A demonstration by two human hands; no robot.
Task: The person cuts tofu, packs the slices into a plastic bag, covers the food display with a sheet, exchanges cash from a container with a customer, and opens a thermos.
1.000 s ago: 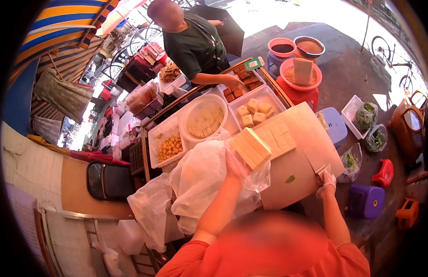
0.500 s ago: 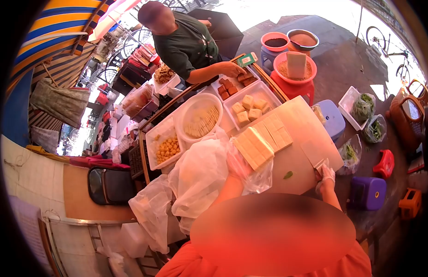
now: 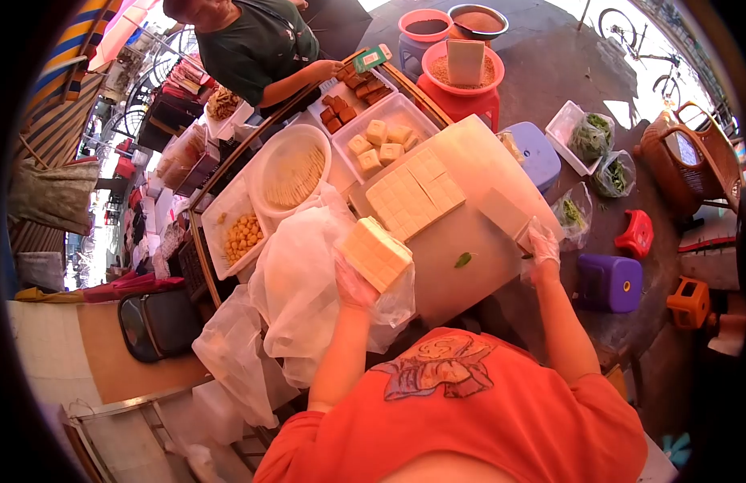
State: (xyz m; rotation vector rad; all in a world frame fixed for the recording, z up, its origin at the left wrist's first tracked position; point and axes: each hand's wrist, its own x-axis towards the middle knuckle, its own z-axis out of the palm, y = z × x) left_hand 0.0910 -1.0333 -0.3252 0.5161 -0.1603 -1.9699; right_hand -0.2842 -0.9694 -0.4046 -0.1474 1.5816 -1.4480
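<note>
Block of tofu [image 3: 381,256] is held in tilted position by the left hand [image 3: 355,283], near the centre of the frame, just beside the clear plastic bag [image 3: 296,274]. This hand is gloved, and its palm is placed against the lower left side of the block; because most of its fingers are hidden, it cannot be told whether they are spread or pressed together. By the right hand [image 3: 542,248], which is also gloved, a flat blade [image 3: 504,211] is gripped at its near end, right of centre, with the fingers curled together around it. The blade is positioned over the right part of the beige board [image 3: 486,165]. On the same board a cut slab of tofu [image 3: 413,193] is laid, just above the block in the frame; whether they are touching cannot be told. A small green leaf [image 3: 465,260] is seen between the two hands. In the upper middle, pale cubes [image 3: 368,161] are contained in a white tray [image 3: 399,108], and brown pieces [image 3: 371,87] are found near another person's hand [image 3: 323,71].
</note>
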